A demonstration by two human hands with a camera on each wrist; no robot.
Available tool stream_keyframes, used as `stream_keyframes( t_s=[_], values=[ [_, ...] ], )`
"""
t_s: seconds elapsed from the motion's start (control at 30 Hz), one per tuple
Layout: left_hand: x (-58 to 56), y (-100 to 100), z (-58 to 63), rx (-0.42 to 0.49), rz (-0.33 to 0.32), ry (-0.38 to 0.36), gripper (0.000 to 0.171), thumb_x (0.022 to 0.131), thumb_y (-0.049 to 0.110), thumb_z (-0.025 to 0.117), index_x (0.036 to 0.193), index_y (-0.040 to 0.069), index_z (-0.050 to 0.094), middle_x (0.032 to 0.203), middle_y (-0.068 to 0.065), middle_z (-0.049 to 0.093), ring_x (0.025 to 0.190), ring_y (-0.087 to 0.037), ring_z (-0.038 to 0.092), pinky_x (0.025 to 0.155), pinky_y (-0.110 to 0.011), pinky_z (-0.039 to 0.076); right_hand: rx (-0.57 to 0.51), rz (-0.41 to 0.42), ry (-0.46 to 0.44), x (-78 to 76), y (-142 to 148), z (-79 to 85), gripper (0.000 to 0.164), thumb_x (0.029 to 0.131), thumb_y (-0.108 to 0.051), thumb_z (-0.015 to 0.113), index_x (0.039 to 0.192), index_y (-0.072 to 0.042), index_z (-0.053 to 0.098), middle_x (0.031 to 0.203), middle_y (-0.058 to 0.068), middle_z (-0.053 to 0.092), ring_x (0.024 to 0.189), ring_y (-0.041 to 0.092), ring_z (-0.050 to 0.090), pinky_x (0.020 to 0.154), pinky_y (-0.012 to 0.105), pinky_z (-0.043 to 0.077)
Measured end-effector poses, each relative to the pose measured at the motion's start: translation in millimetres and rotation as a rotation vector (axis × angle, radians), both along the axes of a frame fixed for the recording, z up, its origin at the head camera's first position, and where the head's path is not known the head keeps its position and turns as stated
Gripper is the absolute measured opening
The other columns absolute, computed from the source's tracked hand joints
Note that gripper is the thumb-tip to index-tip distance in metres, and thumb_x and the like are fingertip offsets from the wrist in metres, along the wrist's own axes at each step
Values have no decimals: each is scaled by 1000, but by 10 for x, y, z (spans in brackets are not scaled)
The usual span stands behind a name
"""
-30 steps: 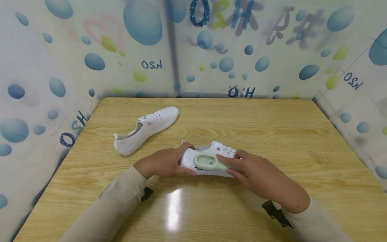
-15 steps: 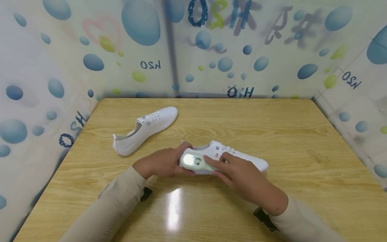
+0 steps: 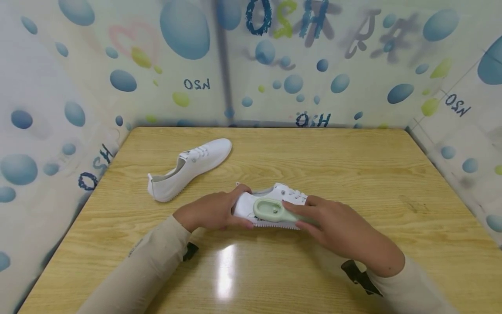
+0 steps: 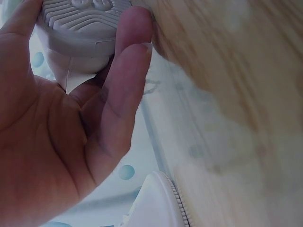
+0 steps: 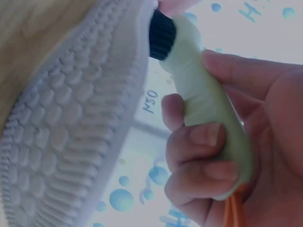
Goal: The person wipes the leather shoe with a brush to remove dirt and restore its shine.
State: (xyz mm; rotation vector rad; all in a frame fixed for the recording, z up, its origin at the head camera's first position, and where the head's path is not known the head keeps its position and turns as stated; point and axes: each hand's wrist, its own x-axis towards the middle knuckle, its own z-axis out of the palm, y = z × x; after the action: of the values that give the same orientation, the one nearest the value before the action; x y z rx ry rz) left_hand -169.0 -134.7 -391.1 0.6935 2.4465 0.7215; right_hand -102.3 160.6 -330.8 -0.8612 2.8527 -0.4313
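A white lace-up shoe [image 3: 244, 206] is tipped toward me in the head view, its outer side up and its toe hidden behind my right hand. My left hand [image 3: 213, 210] grips it by the heel, thumb and fingers on either side. In the left wrist view, fingers [image 4: 120, 94] curl around the grey ridged sole [image 4: 83, 21]. My right hand [image 3: 339, 226] holds a pale green scrub brush [image 3: 268, 209] by its handle, with the head against the shoe's side. Dark bristles [image 5: 162, 35] meet the shoe's edge in the right wrist view.
A second white shoe [image 3: 208, 156] lies on the wooden table [image 3: 333, 161] at back left, toe pointing right and away. An orange cord [image 5: 234, 210] hangs from the brush handle. Patterned walls [image 3: 255, 83] stand behind and at both sides of the table.
From over the heel half a second ago, the brush has moved right along the shoe's side with my right hand, near where it was one second ago. My left hand stays at the heel.
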Motion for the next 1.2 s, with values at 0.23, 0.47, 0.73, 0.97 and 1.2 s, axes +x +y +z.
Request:
stream_keyframes(
  t_s=[0.23, 0.47, 0.73, 0.97, 1.2],
  values=[
    [-14, -8, -3, 21, 0, -11, 78, 80, 62, 75, 139, 30, 35, 80, -2, 65, 56, -16, 63, 57, -35, 52, -34, 16, 71, -17, -65, -134, 46, 98, -29, 65, 143, -35, 55, 99, -3, 60, 66, 4, 44, 58, 21, 39],
    [-29, -18, 5, 55, 16, -30, 72, 81, 55, 77, 135, 30, 37, 83, -2, 67, 56, -19, 65, 57, -35, 53, -84, 61, 257, -22, -170, -276, 46, 96, -32, 68, 140, -33, 58, 99, -2, 62, 62, 2, 44, 55, 19, 39],
    [-21, -5, 4, 26, 20, -33, 74, 82, 60, 74, 136, 28, 36, 80, -2, 66, 56, -18, 65, 60, -34, 52, -1, -15, 69, -27, -47, -116, 46, 98, -30, 65, 142, -35, 55, 103, 0, 63, 68, 6, 48, 59, 23, 41],
    [-30, -5, -12, 39, 53, -68, 74, 82, 60, 74, 135, 26, 37, 81, -5, 66, 56, -19, 64, 59, -35, 52, -33, -29, 74, -32, 11, -68, 48, 96, -25, 69, 142, -33, 56, 102, 0, 67, 72, 6, 52, 63, 27, 46],
    [-27, -7, -9, 46, 74, -76, 73, 82, 60, 74, 133, 25, 37, 82, -4, 67, 55, -21, 65, 58, -35, 52, -56, -22, 166, -52, -83, -225, 49, 95, -28, 70, 142, -31, 57, 102, 1, 65, 69, 5, 50, 60, 23, 43]
  ],
)
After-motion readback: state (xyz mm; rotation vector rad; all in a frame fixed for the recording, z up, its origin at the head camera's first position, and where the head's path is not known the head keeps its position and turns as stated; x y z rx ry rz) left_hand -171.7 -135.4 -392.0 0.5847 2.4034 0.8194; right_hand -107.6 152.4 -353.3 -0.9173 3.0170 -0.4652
